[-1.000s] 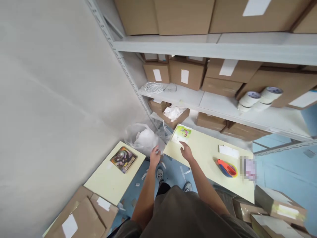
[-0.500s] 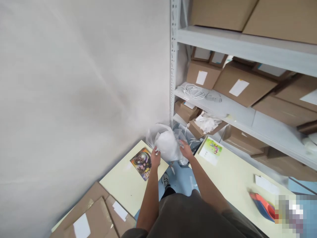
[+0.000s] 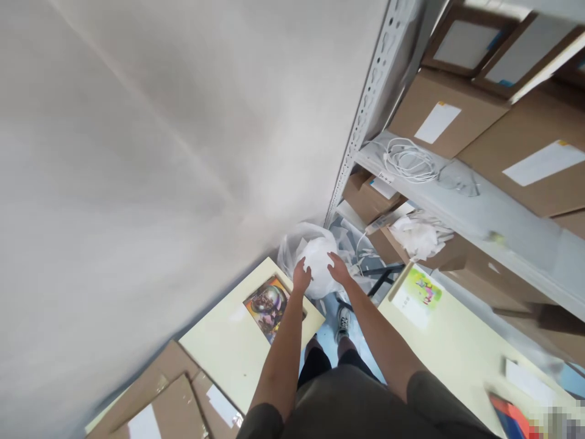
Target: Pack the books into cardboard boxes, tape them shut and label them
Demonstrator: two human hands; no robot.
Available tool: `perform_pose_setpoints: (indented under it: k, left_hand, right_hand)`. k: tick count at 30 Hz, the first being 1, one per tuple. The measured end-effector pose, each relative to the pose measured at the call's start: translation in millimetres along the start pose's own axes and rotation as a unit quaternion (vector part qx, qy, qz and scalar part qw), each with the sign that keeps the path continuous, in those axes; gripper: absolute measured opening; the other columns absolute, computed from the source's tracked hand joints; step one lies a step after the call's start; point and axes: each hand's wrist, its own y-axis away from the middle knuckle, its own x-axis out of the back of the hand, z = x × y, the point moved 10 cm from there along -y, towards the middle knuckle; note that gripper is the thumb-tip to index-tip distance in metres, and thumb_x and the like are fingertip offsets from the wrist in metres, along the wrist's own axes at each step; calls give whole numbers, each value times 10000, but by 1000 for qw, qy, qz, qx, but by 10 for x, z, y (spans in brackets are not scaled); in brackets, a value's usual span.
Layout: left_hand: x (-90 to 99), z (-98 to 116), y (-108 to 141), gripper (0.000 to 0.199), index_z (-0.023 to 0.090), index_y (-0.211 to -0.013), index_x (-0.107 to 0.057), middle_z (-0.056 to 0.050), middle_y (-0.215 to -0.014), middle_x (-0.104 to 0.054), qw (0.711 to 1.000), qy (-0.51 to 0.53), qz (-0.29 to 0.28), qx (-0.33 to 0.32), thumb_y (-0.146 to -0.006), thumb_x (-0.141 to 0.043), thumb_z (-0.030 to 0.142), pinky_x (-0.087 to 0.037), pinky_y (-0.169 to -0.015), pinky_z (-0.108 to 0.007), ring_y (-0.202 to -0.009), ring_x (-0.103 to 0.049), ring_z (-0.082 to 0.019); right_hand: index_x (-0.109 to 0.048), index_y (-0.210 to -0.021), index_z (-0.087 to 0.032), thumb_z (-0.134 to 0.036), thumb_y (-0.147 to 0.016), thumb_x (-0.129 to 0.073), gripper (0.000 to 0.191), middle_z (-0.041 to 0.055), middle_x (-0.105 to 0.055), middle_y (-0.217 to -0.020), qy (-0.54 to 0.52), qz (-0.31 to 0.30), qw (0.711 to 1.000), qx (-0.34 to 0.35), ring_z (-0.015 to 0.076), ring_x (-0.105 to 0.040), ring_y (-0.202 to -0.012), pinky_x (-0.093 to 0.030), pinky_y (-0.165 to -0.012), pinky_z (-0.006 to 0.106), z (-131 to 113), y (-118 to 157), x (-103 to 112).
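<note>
A white, rounded plastic bundle (image 3: 320, 281) sits within a larger clear plastic bag (image 3: 289, 244) in the gap between two tables, close to the wall. My left hand (image 3: 302, 277) is at the bundle's left side, its thumb and fingers apart. On the other side, my right hand (image 3: 338, 269) touches the bundle with spread, slightly bent fingers. Neither hand visibly grasps the plastic. What the bundle contains cannot be made out.
A picture sheet (image 3: 267, 308) lies on the left table (image 3: 214, 347), near cardboard boxes (image 3: 169, 414). The right table (image 3: 461, 347) carries a colourful card (image 3: 425, 289). Metal shelving (image 3: 484, 201) holds boxes and a coiled white cable (image 3: 409, 161). My shoe (image 3: 342, 323) is on the blue floor.
Both hands have left the bag's edges and moved inward onto the white bundle, closer together. The view has shifted, and the shelving sits farther right and larger.
</note>
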Motion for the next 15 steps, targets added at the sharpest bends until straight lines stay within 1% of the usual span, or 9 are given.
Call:
perform_pose_setpoints:
  k: [2, 4, 7, 9, 12, 14, 15]
  left_hand:
    - [-190, -71, -280, 526, 156, -1481, -591, -166, -1503, -611, 997, -63, -32, -20, -956, -581, 188, -448, -1190, -430, -1371, -596, -279]
    - [-401, -148, -585, 490, 153, -1442, -632, -160, -1521, -598, 988, -129, -70, -35, -956, -580, 180, -407, -1221, -419, -1419, -549, -275]
    - [-751, -232, -1040, 386, 173, -1309, -734, -143, -1545, -578, 967, -214, -126, -57, -948, -598, 200, -425, -1195, -424, -1396, -554, -299]
    - [-979, -244, -1305, 338, 190, -1228, -773, -136, -1553, -571, 954, -248, -148, -77, -939, -599, 210, -459, -1156, -438, -1394, -542, -318]
    - [-1254, -274, -1602, 335, 187, -1181, -780, -166, -1527, -587, 943, -281, -158, -87, -902, -594, 177, -492, -1106, -482, -1442, -479, -359]
    - [-1349, -331, -1719, 355, 162, -1170, -772, -210, -1438, -642, 939, -296, -159, -76, -866, -591, 129, -497, -1086, -515, -1455, -461, -382]
    - [-1352, -354, -1753, 369, 144, -1170, -766, -229, -1377, -673, 940, -298, -153, -72, -851, -586, 103, -495, -1086, -518, -1449, -470, -382]
  right_hand:
    - [-586, -1496, -165, -254, -874, -537, 630, 142, -583, -1547, -10, -9, 1000, -3, 301, -480, -1491, -350, -1267, 528, 185, -188, -184]
    - [-582, -1501, -177, -256, -871, -536, 636, 131, -580, -1552, -22, -13, 1000, 3, 298, -479, -1490, -358, -1262, 529, 356, -349, -343]
    - [-576, -1511, -195, -252, -873, -541, 641, 113, -561, -1574, -31, -18, 999, 10, 292, -468, -1499, -360, -1265, 523, 603, -529, -533]
    - [-577, -1514, -191, -241, -874, -544, 643, 114, -543, -1589, -30, -20, 999, 5, 292, -457, -1508, -348, -1274, 522, 760, -607, -623]
    - [-568, -1525, -198, -226, -875, -547, 650, 107, -524, -1606, -31, -24, 999, 4, 289, -441, -1520, -334, -1282, 526, 943, -663, -713]
    - [-562, -1532, -212, -228, -881, -551, 651, 97, -517, -1613, -35, -28, 999, 9, 283, -436, -1523, -334, -1284, 522, 1027, -663, -750]
    - [-563, -1531, -215, -234, -886, -552, 646, 96, -515, -1615, -37, -29, 999, 9, 281, -437, -1523, -335, -1283, 519, 1063, -655, -763]
